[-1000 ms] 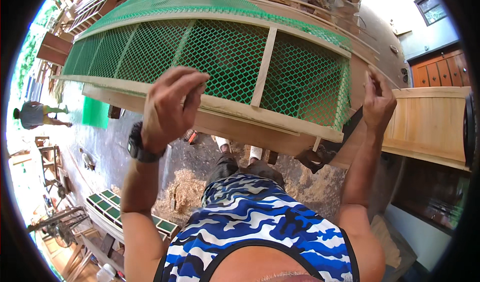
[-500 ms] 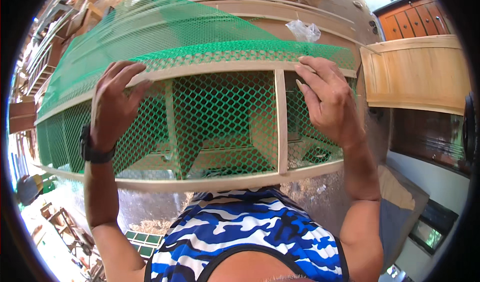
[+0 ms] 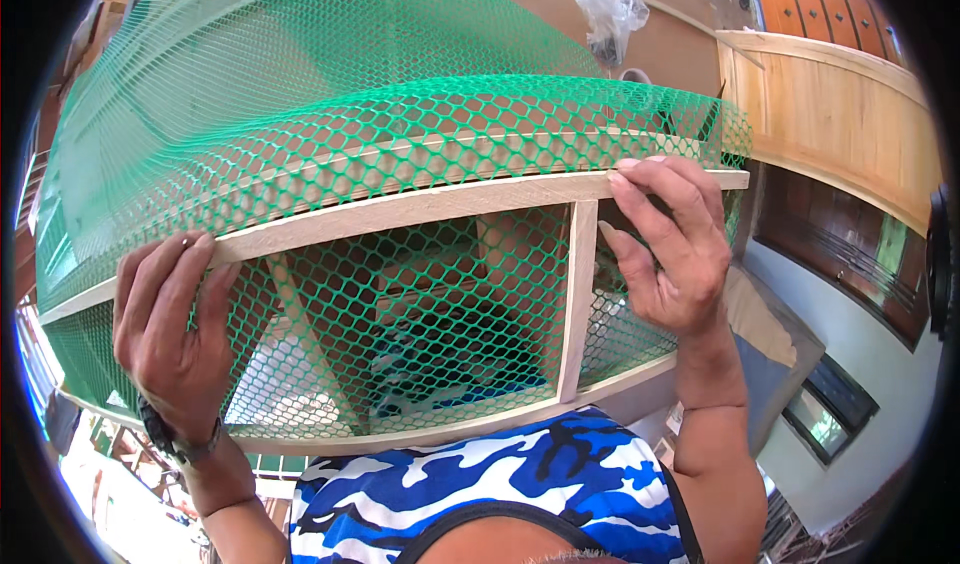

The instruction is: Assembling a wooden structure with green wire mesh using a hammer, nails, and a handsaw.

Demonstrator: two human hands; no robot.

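A pale wooden frame point(image 3: 400, 207) spans the view in front of my chest, its long far bar tilted up to the right. Green plastic mesh point(image 3: 450, 114) covers its openings and drapes in a loose, curved sheet beyond the far bar. My left hand point(image 3: 172, 329), with a dark watch on the wrist, curls its fingers over the bar's left part, thumb on the near side. My right hand point(image 3: 680, 249) has its fingertips hooked on the same bar near its right end, thumb below it. A short crosspiece point(image 3: 579, 309) joins the far and near bars left of my right hand.
A clear plastic bag point(image 3: 610, 14) hangs beyond the mesh. At the right stand a pale wooden panel point(image 3: 840, 104) and an orange-brown cabinet point(image 3: 820, 9). Lower right, a grey and tan cover point(image 3: 765, 334) lies near a wall with a small window point(image 3: 830, 404).
The frame has come closer and tilted, its left end lower. My left hand has moved left and down along the bar; my right hand has shifted slightly right and down. My view has shifted too.
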